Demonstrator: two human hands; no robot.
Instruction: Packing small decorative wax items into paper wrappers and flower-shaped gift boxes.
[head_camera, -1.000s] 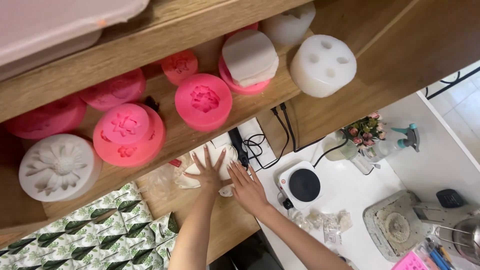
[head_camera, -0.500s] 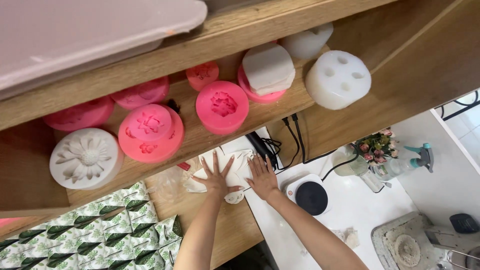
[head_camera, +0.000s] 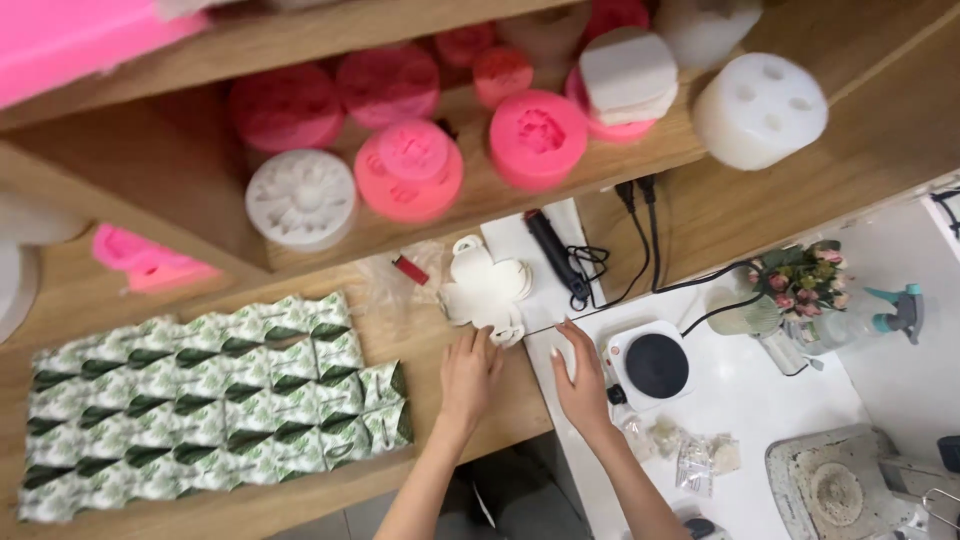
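Two open hands below white cut-outs

Both flat on wood counter (head_camera: 300, 500), gripping nothing. Left hand (head_camera: 468, 375) fingers spread, tips just beside stack of white flower-shaped cut-outs (head_camera: 487, 290). Right hand (head_camera: 580, 375) likewise loose, near small black hotplate (head_camera: 655, 364).

There is only one view, from the camera on the person's head. It looks steeply down and a little forward, tilted so the wooden shelf (head_camera: 480, 215) runs slantwise across the top. The left hand (head_camera: 468, 375) and right hand (head_camera: 583, 385) sit close below, at arm's reach, over the table (head_camera: 780, 400) edge.
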